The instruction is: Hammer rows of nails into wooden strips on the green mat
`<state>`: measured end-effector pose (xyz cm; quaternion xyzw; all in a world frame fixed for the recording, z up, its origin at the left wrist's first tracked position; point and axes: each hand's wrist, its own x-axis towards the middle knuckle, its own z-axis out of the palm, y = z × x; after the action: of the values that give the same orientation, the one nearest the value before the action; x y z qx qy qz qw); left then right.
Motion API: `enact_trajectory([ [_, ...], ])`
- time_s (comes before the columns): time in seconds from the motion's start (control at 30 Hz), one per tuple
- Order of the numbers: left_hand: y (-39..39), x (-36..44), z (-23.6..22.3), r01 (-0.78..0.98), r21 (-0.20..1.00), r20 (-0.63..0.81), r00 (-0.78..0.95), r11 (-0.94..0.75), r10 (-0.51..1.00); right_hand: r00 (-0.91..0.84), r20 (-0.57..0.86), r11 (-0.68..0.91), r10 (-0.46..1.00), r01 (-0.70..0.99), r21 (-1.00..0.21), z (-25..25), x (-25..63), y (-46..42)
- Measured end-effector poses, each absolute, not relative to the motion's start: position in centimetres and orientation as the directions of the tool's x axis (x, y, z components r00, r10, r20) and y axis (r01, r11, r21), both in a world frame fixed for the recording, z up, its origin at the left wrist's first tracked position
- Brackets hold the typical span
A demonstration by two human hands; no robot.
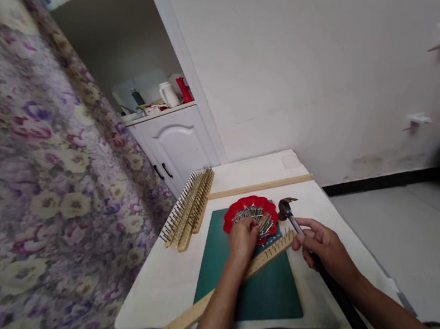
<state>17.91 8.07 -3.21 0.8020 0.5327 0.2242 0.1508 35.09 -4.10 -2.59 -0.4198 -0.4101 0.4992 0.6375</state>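
My right hand (329, 250) is wrapped round a claw hammer (294, 224), its head raised near the dish and its dark handle running back under my forearm. My left hand (243, 238) reaches into a red scalloped dish (228, 221) full of loose metal nails (265, 223). Its fingers are curled together at the nails; what lies between the fingertips is hidden. Below the dish a wooden strip (210, 301) lies slantwise, partly covered by my left forearm. Several nails stand upright along its right part, and small holes or marks dot its left part.
A green cutting mat (269, 297) lies under the strip and dish on the white-covered table (148, 290). Strips studded with nails (189, 209) sit at the left, a plain wooden strip (262, 186) at the back. A floral curtain (58, 187) hangs left; a white cabinet (182, 143) stands behind.
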Motion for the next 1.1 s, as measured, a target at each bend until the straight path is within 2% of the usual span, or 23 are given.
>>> enact_trajectory([
  [0.1, 9.5, 19.5, -3.3, 0.859, 0.366, 0.113, 0.341, -0.359, 0.933, 0.166, 0.103, 0.149, 0.981, -0.292, -0.945, -2.5, 35.0, -4.1],
  [0.53, 11.9, 21.8, -4.3, 0.928, 0.243, 0.01, 0.289, -0.282, 0.957, 0.172, 0.078, 0.125, 0.982, -0.285, -0.95, -2.1, 34.9, -4.2],
  [0.8, 12.5, 22.4, -4.2, 0.936, 0.274, -0.031, 0.238, -0.22, 0.971, 0.158, 0.074, 0.115, 0.985, -0.272, -0.955, -2.4, 34.5, -4.1],
  [1.1, 11.8, 21.4, -4.4, 0.888, 0.392, 0.03, 0.248, -0.24, 0.968, 0.179, 0.08, 0.126, 0.981, -0.267, -0.955, -2.2, 34.7, -4.0],
])
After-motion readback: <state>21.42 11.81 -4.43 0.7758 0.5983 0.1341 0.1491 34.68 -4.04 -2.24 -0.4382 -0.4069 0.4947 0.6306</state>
